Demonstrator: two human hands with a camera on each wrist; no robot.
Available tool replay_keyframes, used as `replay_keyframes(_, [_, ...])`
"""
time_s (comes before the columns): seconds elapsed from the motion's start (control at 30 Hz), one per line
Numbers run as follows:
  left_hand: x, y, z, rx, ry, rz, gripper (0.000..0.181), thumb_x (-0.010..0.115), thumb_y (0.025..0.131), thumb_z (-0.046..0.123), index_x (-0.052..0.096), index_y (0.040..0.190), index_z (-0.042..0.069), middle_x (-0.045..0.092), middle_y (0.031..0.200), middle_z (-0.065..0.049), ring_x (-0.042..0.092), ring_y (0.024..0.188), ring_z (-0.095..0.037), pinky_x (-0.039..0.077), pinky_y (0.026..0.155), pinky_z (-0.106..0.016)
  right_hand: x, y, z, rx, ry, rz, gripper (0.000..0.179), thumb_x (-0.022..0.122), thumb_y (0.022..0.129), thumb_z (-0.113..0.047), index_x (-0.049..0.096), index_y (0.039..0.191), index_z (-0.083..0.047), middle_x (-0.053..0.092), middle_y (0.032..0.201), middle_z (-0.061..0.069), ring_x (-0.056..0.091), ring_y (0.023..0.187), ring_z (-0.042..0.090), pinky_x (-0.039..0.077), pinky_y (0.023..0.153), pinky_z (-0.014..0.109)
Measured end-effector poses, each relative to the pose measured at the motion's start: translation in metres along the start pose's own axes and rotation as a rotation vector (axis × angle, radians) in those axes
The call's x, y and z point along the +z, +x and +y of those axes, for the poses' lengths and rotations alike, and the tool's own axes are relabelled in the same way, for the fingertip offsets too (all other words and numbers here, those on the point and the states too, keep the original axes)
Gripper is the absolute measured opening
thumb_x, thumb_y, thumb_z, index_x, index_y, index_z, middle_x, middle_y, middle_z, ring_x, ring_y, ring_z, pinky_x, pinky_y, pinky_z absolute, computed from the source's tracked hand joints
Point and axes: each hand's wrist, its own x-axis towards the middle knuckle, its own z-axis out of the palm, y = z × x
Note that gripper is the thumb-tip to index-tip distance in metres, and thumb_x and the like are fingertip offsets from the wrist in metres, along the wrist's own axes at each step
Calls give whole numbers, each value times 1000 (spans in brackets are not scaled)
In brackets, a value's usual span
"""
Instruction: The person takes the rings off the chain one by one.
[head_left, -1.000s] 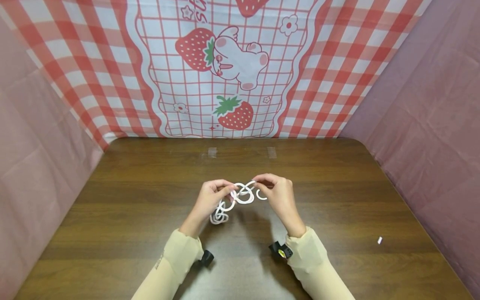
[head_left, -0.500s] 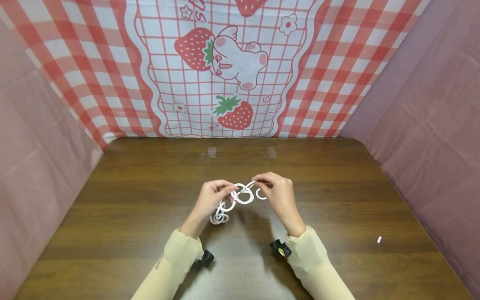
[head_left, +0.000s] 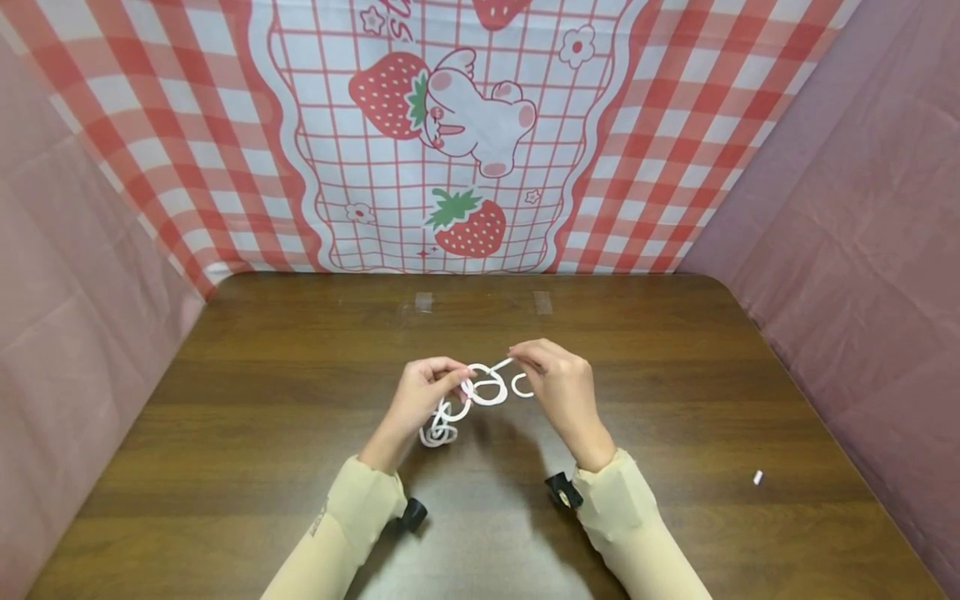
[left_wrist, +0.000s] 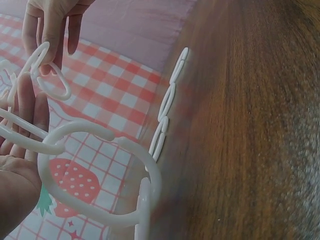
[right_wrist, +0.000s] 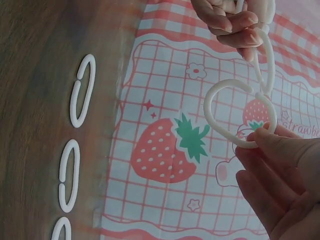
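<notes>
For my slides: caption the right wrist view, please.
Right hand pinches a white ring; left hand holds a chain; more rings line the table.

A brown wood-grain table (head_left: 285, 350) with rounded far corners fills the lower part of the head view. Behind its far edge hangs a cloth (head_left: 626, 167), red-and-white gingham at the sides, with a wavy-edged white panel (head_left: 337, 142) in the middle. The panel bears a red grid, strawberries (head_left: 470, 229), small flowers (head_left: 577, 47), a white cartoon animal (head_left: 483, 125) lying sideways and some red lettering (head_left: 397, 18). Plain pinkish drapes (head_left: 847, 242), faintly creased, wall in both sides. Two clear tape strips (head_left: 543, 302) lie near the table's far edge. Light makes a pale sheen (head_left: 472, 550) on the near tabletop.
</notes>
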Motion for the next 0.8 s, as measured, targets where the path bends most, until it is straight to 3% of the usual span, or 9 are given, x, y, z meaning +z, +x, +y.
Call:
replay_keyframes(0.17, [0, 0, 0, 6, -12, 3, 24, 60, 92, -2, 59, 101, -24, 64, 62, 12, 60, 56, -4, 56, 57, -20, 0, 0, 3, 113, 58, -30, 11, 78, 77, 0, 76, 85, -7, 76, 84, 5, 73, 76, 18, 60, 68, 30])
replay_keyframes(0.43, [1, 1, -1, -5, -9, 27, 22, 60, 91, -4, 60, 102, -22, 64, 64, 12, 61, 57, -5, 58, 60, -22, -5, 2, 7, 380, 177, -95, 10, 77, 80, -6, 76, 89, -4, 76, 85, 10, 73, 72, 21, 61, 65, 30])
replay_keyframes(0.8, [-1, 1, -1, 15, -21, 31, 21, 60, 90, -5, 58, 102, -23, 66, 66, 10, 63, 58, -8, 60, 61, -26, -16, 5, 17, 595, 107, -186, 14, 79, 80, -10, 76, 92, -4, 76, 83, 12, 72, 72, 24, 47, 55, 14])
